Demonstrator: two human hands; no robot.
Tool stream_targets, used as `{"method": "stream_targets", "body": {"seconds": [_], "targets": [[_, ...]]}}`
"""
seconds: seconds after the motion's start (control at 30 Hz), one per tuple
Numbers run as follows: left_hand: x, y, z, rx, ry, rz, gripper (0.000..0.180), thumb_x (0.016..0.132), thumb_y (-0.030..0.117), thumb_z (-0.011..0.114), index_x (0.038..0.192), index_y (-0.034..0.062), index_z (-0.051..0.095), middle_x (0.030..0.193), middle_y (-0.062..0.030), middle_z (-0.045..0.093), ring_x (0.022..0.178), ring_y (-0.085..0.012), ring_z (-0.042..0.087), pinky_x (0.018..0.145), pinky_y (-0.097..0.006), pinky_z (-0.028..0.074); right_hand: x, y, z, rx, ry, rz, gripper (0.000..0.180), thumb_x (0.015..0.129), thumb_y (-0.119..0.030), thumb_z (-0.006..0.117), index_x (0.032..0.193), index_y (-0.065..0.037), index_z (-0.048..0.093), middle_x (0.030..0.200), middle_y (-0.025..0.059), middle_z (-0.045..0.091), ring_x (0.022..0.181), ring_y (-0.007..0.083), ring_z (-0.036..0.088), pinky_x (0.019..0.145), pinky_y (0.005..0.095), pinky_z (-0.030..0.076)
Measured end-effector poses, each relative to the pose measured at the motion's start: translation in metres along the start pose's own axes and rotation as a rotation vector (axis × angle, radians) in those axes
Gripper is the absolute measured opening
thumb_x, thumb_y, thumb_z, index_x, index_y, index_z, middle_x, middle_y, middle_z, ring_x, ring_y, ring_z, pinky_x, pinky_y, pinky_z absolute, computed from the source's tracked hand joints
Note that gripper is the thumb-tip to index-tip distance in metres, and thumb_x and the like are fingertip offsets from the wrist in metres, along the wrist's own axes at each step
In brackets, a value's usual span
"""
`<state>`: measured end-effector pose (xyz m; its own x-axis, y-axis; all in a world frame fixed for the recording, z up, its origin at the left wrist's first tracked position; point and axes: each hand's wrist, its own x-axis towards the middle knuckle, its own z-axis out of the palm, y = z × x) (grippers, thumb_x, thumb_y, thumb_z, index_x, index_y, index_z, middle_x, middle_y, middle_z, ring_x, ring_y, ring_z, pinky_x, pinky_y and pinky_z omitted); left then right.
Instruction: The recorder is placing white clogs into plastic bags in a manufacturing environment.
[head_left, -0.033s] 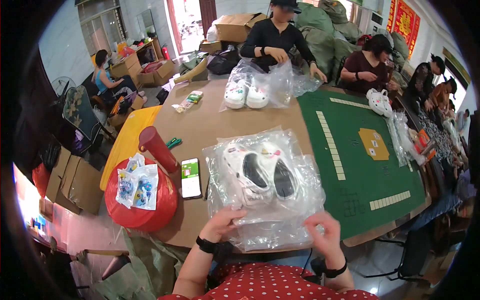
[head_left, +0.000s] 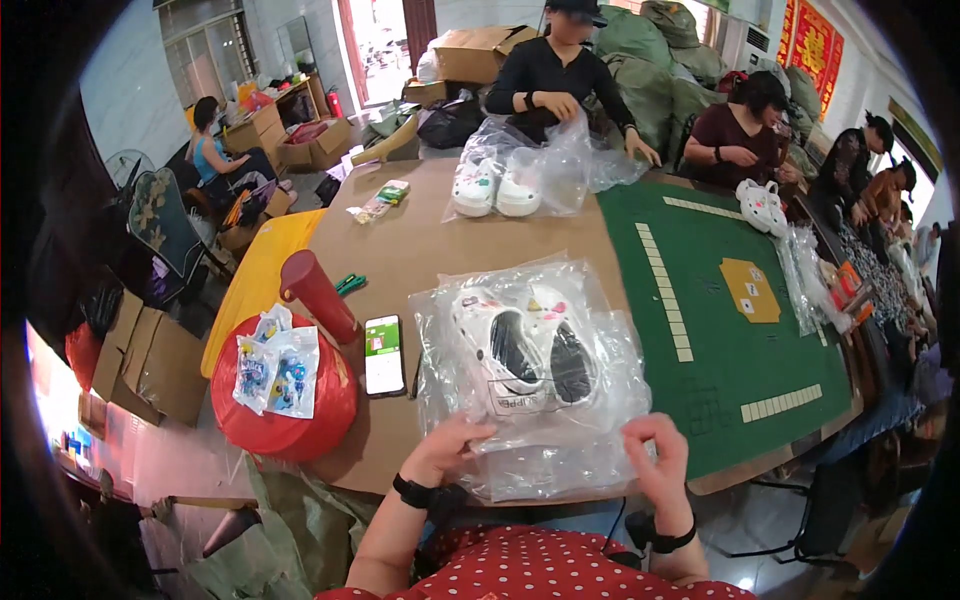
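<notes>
A pair of white clogs (head_left: 520,345) with coloured charms lies inside a clear plastic bag (head_left: 540,470) on the brown tabletop in front of me. At the bag's lower left edge, my left hand (head_left: 448,447) has its fingers closed on the plastic. My right hand (head_left: 660,455) is at the lower right edge, thumb and forefinger bent together on the film; the exact grip is hard to see. Dark printing on the bag lies over the heels of the clogs.
Left of the bag are a phone (head_left: 384,356), a red tumbler (head_left: 318,298), a green cutter (head_left: 350,284) and a red round bundle (head_left: 285,430) topped with small packets (head_left: 280,375). Across the table, a co-worker (head_left: 555,75) handles another bagged pair of white clogs (head_left: 495,190). A green mat (head_left: 700,300) lies right.
My right hand has moved a little to the right and up at the bag's edge. The film over the clogs has shifted, and its printing shows more plainly. My left hand stays put.
</notes>
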<state>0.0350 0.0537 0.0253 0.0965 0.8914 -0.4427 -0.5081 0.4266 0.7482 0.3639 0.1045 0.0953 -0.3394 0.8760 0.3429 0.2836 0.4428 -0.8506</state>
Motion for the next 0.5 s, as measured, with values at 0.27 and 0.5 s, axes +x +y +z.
{"method": "stream_targets", "body": {"seconds": [0.27, 0.5], "targets": [[-0.027, -0.012, 0.000, 0.388, 0.202, 0.032, 0.051, 0.084, 0.035, 0.077, 0.116, -0.0007, 0.059, 0.081, -0.0003, 0.062, 0.059, -0.0108, 0.055, 0.048, -0.024, 0.042, 0.009, 0.038, 0.018, -0.478, -0.012, 0.129, 0.052, 0.073, -0.023, 0.082, 0.119, -0.006, 0.064, 0.107, 0.0127, 0.066, 0.088, 0.0277, 0.062, 0.076, 0.0335, 0.050], [-0.032, -0.029, -0.023, 0.610, 0.238, 0.033, 0.052, 0.087, 0.041, 0.074, 0.116, 0.0001, 0.060, 0.074, -0.0020, 0.062, 0.056, -0.0110, 0.056, 0.049, -0.027, 0.045, 0.006, 0.016, -0.008, -0.375, -0.074, 0.173, 0.034, 0.069, -0.006, 0.079, 0.101, -0.007, 0.070, 0.081, 0.0022, 0.060, 0.068, 0.0169, 0.054, 0.059, 0.0294, 0.045]]}}
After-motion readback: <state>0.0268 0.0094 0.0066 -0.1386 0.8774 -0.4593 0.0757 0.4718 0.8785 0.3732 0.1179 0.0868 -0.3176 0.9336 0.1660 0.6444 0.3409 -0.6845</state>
